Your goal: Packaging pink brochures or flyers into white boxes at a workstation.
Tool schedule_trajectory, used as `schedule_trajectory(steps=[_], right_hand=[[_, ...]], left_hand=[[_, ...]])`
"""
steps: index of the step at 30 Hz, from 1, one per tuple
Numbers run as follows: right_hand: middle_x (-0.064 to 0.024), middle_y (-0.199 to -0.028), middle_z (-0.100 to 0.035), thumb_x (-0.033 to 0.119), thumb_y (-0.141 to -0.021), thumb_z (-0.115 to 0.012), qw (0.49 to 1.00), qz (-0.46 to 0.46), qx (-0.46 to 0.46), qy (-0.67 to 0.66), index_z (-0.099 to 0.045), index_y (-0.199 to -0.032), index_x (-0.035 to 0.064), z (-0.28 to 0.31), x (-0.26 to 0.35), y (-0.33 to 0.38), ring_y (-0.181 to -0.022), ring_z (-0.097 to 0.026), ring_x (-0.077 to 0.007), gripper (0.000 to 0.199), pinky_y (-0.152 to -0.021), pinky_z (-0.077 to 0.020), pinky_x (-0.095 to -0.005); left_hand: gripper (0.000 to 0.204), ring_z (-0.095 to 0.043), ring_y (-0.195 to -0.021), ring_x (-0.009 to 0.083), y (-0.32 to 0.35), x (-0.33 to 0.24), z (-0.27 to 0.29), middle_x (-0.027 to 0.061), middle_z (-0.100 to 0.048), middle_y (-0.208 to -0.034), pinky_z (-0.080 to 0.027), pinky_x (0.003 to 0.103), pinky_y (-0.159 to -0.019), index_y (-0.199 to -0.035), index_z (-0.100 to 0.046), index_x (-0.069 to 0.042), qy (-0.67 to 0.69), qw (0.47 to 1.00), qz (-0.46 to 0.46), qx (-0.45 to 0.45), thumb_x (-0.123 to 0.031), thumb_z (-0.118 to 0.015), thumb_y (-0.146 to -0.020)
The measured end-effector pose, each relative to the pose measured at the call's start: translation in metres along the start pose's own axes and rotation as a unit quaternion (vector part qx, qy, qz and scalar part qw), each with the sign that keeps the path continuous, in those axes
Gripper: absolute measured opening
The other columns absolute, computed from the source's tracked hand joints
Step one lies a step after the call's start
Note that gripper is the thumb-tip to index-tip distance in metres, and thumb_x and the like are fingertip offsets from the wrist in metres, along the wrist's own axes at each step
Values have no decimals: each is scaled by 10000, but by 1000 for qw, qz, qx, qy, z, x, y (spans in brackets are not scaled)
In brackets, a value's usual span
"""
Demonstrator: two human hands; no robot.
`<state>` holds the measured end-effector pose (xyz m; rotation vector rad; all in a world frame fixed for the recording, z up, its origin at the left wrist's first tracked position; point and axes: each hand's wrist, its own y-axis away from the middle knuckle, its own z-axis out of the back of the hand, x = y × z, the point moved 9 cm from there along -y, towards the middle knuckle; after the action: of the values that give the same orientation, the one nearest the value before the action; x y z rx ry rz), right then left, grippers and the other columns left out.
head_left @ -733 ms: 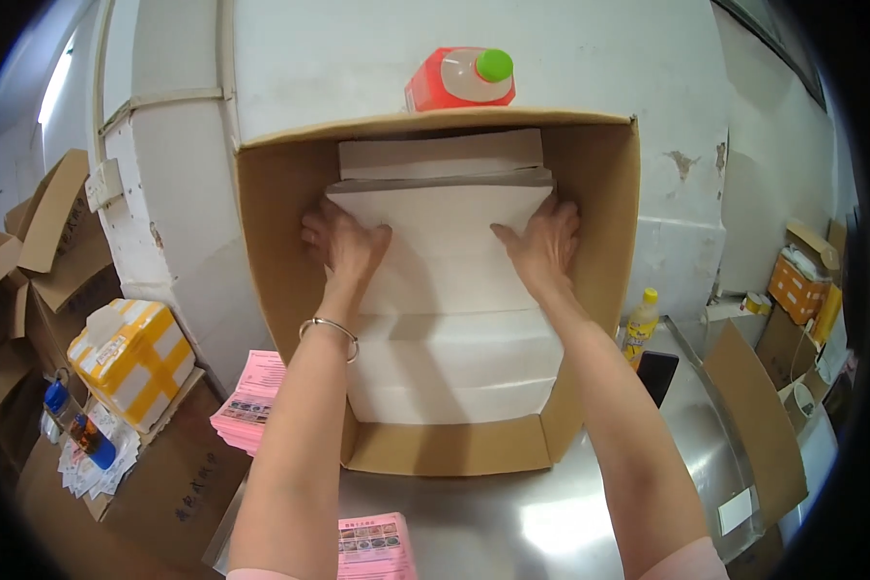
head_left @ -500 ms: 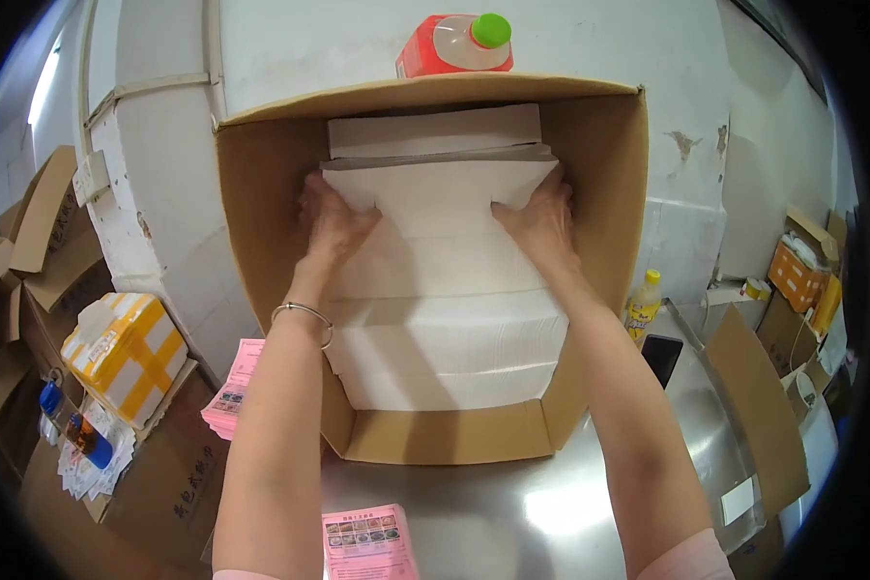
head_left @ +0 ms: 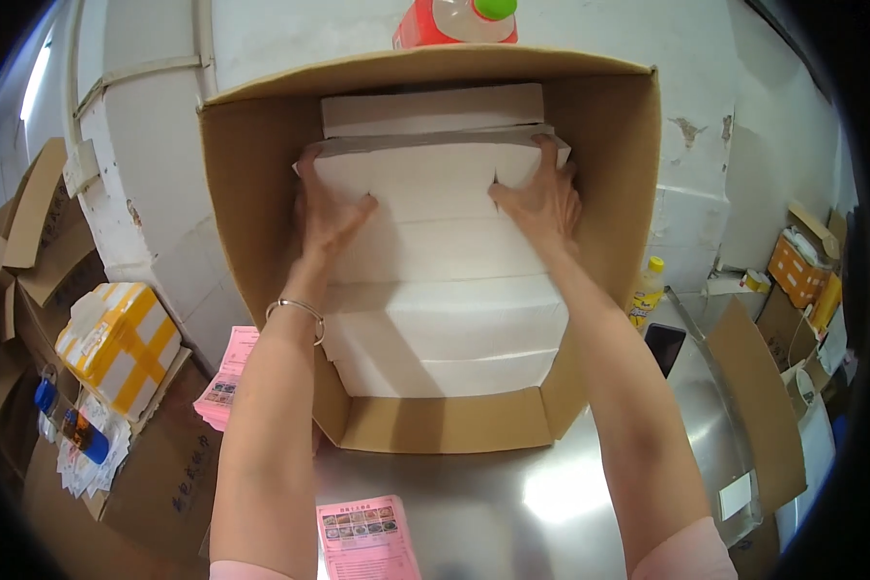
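Head view: L hand [head_left: 327, 217] & R hand [head_left: 543, 201] both gripping white foam slab [head_left: 425, 179] inside cardboard box [head_left: 251, 193].

Scuffed white wall [head_left: 744, 77]; shiny steel table [head_left: 512, 493]

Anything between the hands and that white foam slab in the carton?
Nothing visible. Both the left hand and the right hand already lie directly on the top white foam slab inside the cardboard carton, fingers at its upper corners. More white slabs lie stacked around it.

Matt brown cardboard box [head_left: 261, 193] holds white foam slabs [head_left: 445, 319] on glossy steel table [head_left: 512, 503].
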<state>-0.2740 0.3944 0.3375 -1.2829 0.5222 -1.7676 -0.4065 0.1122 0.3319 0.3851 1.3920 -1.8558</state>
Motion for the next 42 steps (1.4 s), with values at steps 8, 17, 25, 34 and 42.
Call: schedule_trajectory(steps=[8, 17, 25, 34, 42], right_hand=[[-239, -1182, -517, 260, -615, -785, 996, 52, -9, -76, -398, -1372, 183, 72, 28, 88, -1062, -577, -452, 853, -873, -499, -504], [-214, -1158, -560, 218, -567, -785, 983, 31, 179, -7, -366, -1445, 103, 145, -84, 261, -1045, -594, -402, 980, -883, -518, -458], [-259, -1283, -580, 470, -730, -788, 911, -131, 382, 80, -577, -1371, 102, 172, -220, 286, -1155, -583, -403, 769, -1011, -440, -419], [-272, -1393, -468, 281, -661, -857, 945, 50, 319, -57, -622, -1254, 110, 186, -205, 307, -1254, -510, -441, 661, -1027, -451, -452], [-278, -1368, -436, 314, -633, -817, 948, 106, 282, 100, -547, -1205, 104, 181, -189, 322, -1186, -512, -463, 667, -944, -499, -485]], left_hand=[[962, -509, -1218, 397, 148, -93, 106, 229, -469, -1343, -453, 459, -1015, -1467, -284, -38, -146, 955, -162, -199, -180, -773, -650], [1109, -512, -1199, 458, 344, -87, 66, 310, -467, -1329, -465, 481, -978, -1528, -170, 19, -221, 974, -49, 7, -269, -801, -663], [960, -499, -1202, 537, 400, -14, -35, 411, -438, -1330, -438, 534, -995, -1533, -155, 31, -154, 904, 157, 368, -549, -583, -900], [826, -306, -1339, 594, 408, -29, -10, 390, -302, -1469, -293, 575, -1114, -1474, -343, 41, -205, 934, 107, 272, -502, -614, -913], [757, -321, -1400, 441, 439, -147, -118, 261, -312, -1530, -276, 646, -1074, -1465, -403, -42, -46, 934, -230, 270, -302, -727, -831]])
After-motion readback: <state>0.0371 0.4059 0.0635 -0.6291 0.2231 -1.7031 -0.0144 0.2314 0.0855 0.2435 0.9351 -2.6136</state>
